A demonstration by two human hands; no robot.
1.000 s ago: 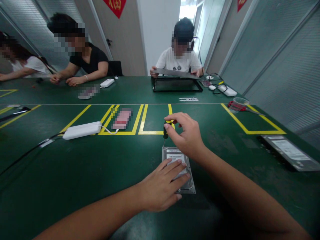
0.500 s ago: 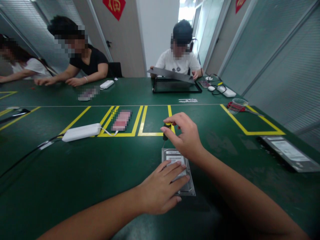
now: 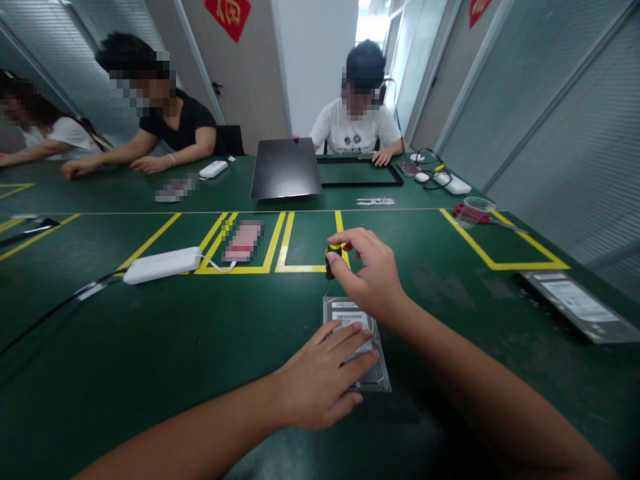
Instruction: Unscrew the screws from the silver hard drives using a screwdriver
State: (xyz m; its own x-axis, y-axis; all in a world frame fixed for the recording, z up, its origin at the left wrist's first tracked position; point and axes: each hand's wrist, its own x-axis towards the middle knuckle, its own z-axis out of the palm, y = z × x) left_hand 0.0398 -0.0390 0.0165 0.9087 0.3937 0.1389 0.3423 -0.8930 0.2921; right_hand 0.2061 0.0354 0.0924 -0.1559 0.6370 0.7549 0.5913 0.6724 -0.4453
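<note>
A silver hard drive (image 3: pixel 350 311) lies flat on the green table (image 3: pixel 200 333) in front of me. My left hand (image 3: pixel 320 380) rests on it with the fingers stretched flat, covering its near half. My right hand (image 3: pixel 370 273) is above the drive's far end, fingers closed on the top of a small screwdriver (image 3: pixel 331 261) with a black and yellow handle. The screwdriver stands upright with its thin shaft pointing down at the drive's far left corner.
A white power brick (image 3: pixel 163 264) with a cable lies left, beside yellow tape boxes (image 3: pixel 280 247). Another drive (image 3: pixel 575 303) sits at right. Across the table a person holds a dark panel (image 3: pixel 286 169) by a black frame (image 3: pixel 357 175). Two other people sit far left.
My hands have stayed nearly still on the drive and screwdriver. The person opposite has swung the dark panel off the black frame and set it down to its left.
</note>
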